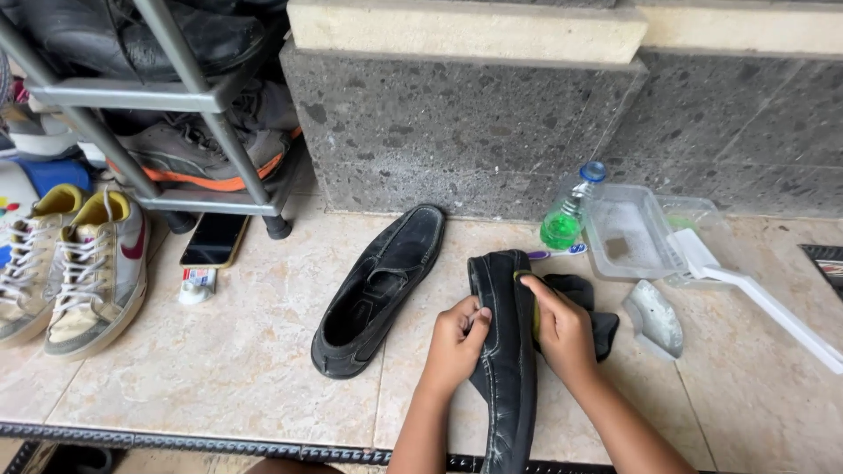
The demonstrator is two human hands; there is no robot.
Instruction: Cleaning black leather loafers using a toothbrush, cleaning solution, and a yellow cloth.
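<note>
A person crouched on a tiled floor (228, 351) holds a black loafer (505, 351) on its side between both hands, its long axis running from the toe, pointed away toward the stone wall (457, 132), back to the heel near the bottom edge of the view. The left hand (457, 342) lies against the shoe's left flank, fingers (479, 314) curled closed around its edge. The right hand (562, 329) is on the opposite flank, its fingers bent and pressing a small yellow-green piece, seemingly a sponge (525, 279), against the upper near the toe. Both hands sit about level along the shoe, neither nearer than the other. The matching loafer (378, 290) lies just to the left on the floor, apart from the held one. A dark cloth (584, 303) rests behind the right hand, with a green bottle (566, 215), clear tray (628, 233) and white brush (755, 294) beyond.
</note>
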